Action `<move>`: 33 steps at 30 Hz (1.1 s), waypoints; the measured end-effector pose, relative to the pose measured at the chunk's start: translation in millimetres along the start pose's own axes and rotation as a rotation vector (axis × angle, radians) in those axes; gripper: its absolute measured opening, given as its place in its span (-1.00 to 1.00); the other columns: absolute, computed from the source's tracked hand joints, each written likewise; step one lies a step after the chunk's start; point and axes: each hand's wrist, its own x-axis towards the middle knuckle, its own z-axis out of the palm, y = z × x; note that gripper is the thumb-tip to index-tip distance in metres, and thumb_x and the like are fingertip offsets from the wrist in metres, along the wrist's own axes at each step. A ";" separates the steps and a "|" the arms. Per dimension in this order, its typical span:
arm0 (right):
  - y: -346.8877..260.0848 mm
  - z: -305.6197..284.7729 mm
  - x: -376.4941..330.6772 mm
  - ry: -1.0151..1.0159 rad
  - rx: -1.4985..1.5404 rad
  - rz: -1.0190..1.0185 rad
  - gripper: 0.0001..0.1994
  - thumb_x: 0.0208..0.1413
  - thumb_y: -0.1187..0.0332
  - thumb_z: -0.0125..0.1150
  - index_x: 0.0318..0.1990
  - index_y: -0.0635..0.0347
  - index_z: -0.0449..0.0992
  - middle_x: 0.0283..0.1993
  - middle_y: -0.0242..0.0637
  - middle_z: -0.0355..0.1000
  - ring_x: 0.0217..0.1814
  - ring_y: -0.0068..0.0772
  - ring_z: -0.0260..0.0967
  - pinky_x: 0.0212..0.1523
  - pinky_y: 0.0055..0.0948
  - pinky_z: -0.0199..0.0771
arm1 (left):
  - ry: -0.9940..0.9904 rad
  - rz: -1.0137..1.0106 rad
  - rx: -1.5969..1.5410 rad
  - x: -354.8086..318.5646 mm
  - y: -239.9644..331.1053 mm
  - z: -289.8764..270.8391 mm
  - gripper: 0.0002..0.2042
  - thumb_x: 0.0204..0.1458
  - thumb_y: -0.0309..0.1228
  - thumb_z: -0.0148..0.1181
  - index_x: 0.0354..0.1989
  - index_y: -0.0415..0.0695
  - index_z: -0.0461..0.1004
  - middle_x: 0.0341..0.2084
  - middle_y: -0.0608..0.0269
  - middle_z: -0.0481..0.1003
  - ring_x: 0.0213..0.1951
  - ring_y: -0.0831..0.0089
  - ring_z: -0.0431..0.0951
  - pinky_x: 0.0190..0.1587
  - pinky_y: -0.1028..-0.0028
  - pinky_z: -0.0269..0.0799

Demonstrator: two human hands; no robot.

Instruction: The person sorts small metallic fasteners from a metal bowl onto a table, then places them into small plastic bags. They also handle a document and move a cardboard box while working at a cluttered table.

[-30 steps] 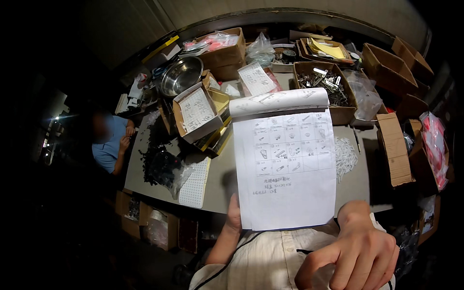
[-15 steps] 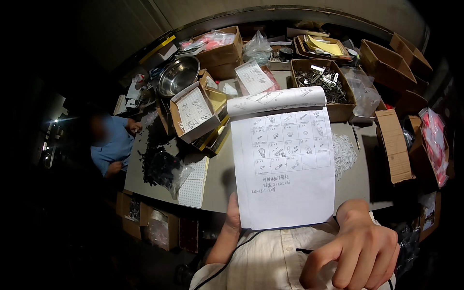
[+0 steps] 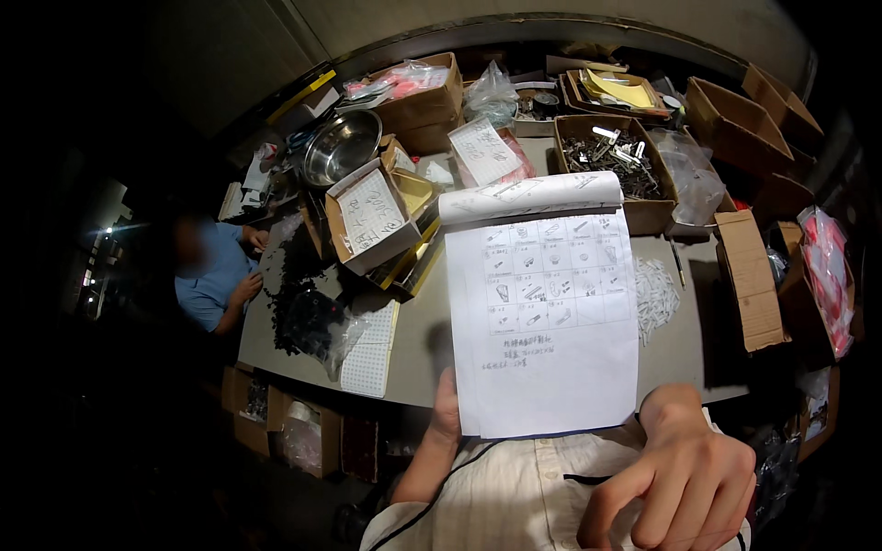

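Observation:
My left hand [image 3: 446,406] grips the lower left edge of a pad of white paper sheets [image 3: 551,395], its thumb along the margin and its other fingers hidden behind. The pad is upright before my chest, its top sheet rolled back over the upper edge. On the open page is a grid of small part drawings, with handwriting below. Close to the camera at the lower right, my right hand [image 3: 684,482] is raised with its back showing. Its fingers curl downward and together; the fingertips are out of sight, so anything in them is hidden.
Behind the pad stands a grey table [image 3: 413,358]. White small parts [image 3: 656,298] lie to its right, black parts [image 3: 308,317] to its left. Farther back are a metal bowl [image 3: 342,147], a carton of metal parts [image 3: 660,213] and several cardboard boxes. A person in blue [image 3: 216,280] is at the left.
The pad and the view have shifted very slightly. At the left, the person's lower hand has risen toward the table. My hands keep nearly the same pose.

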 end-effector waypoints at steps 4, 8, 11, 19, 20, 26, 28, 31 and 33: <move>-0.1 0.3 -3.0 0.036 -0.037 0.009 -0.61 -0.01 0.68 0.07 -0.76 0.03 0.20 -0.68 -0.54 0.16 -0.70 -0.66 0.11 -0.59 -0.64 0.26 | -0.066 0.049 -0.009 -0.9 -3.6 -5.1 -0.45 0.07 -0.49 -0.02 0.32 -0.28 0.24 0.11 -0.08 0.46 0.06 0.11 0.55 0.09 0.24 0.52; -5.0 -5.2 -2.7 -0.082 -0.008 0.033 -0.62 -0.01 0.66 0.07 -0.76 0.04 0.20 -0.69 -0.54 0.15 -0.71 -0.61 0.10 -0.59 -0.55 0.29 | -0.054 0.051 0.013 -1.0 -5.5 -5.6 -0.44 0.08 -0.50 -0.03 0.33 -0.26 0.22 0.13 -0.10 0.45 0.06 0.10 0.55 0.10 0.22 0.52; -7.9 -9.0 0.1 -0.097 -0.017 0.067 -0.63 -0.01 0.63 0.08 -0.76 0.02 0.20 -0.69 -0.54 0.14 -0.70 -0.56 0.13 -0.55 -0.42 0.34 | -0.053 0.034 -0.033 0.3 -6.3 -6.4 -0.43 0.07 -0.50 -0.03 0.34 -0.26 0.21 0.13 -0.10 0.45 0.07 0.10 0.54 0.10 0.22 0.52; -8.3 1.5 -6.5 0.041 -0.068 0.048 -0.66 0.01 0.56 0.10 -0.75 0.02 0.25 -0.67 -0.51 0.19 -0.65 -0.51 0.18 -0.43 -0.14 0.44 | 0.026 0.001 -0.019 -2.8 -0.6 -0.2 -0.42 0.01 -0.48 0.01 0.30 -0.31 0.27 0.09 -0.10 0.48 0.05 0.10 0.56 0.09 0.26 0.52; -11.1 -4.4 -4.3 -0.034 -0.070 0.059 -0.67 0.01 0.56 0.11 -0.74 0.03 0.28 -0.66 -0.50 0.21 -0.64 -0.49 0.20 -0.41 -0.09 0.46 | 0.029 -0.009 -0.020 -0.1 0.2 1.5 -0.42 0.00 -0.47 0.02 0.29 -0.32 0.28 0.08 -0.10 0.49 0.05 0.11 0.57 0.08 0.26 0.52; -9.4 -4.7 -17.2 -0.050 0.024 0.082 -0.76 0.01 0.51 0.16 -0.68 0.07 0.43 -0.58 -0.44 0.34 -0.55 -0.38 0.25 -0.34 0.01 0.47 | -0.009 0.026 -0.005 1.6 -1.0 -2.9 -0.41 0.01 -0.47 0.01 0.30 -0.30 0.27 0.10 -0.09 0.48 0.06 0.10 0.56 0.09 0.26 0.52; -13.8 -4.4 -13.3 -0.032 -0.016 0.119 -0.78 0.02 0.48 0.17 -0.65 0.08 0.44 -0.55 -0.44 0.36 -0.55 -0.38 0.27 -0.34 0.02 0.48 | -0.009 0.030 0.006 0.6 -1.2 -2.9 -0.42 0.03 -0.47 -0.01 0.31 -0.28 0.26 0.12 -0.08 0.47 0.08 0.10 0.55 0.10 0.25 0.51; -14.7 -3.8 -12.3 -0.001 -0.044 0.090 -0.80 0.03 0.46 0.18 -0.62 0.10 0.46 -0.52 -0.43 0.38 -0.52 -0.37 0.30 -0.33 0.04 0.47 | 0.071 0.013 -0.085 2.2 6.9 16.8 -0.48 0.02 -0.51 0.05 0.22 -0.39 0.34 0.04 -0.07 0.52 0.01 0.18 0.59 0.04 0.34 0.52; -16.0 -7.6 -9.2 -0.064 -0.035 0.103 -0.80 0.03 0.45 0.18 -0.63 0.11 0.46 -0.51 -0.42 0.38 -0.50 -0.37 0.32 -0.32 0.05 0.47 | 0.093 0.012 -0.134 4.0 10.1 23.2 -0.51 0.02 -0.52 0.09 0.17 -0.45 0.38 0.00 -0.07 0.55 -0.03 0.22 0.61 0.01 0.38 0.53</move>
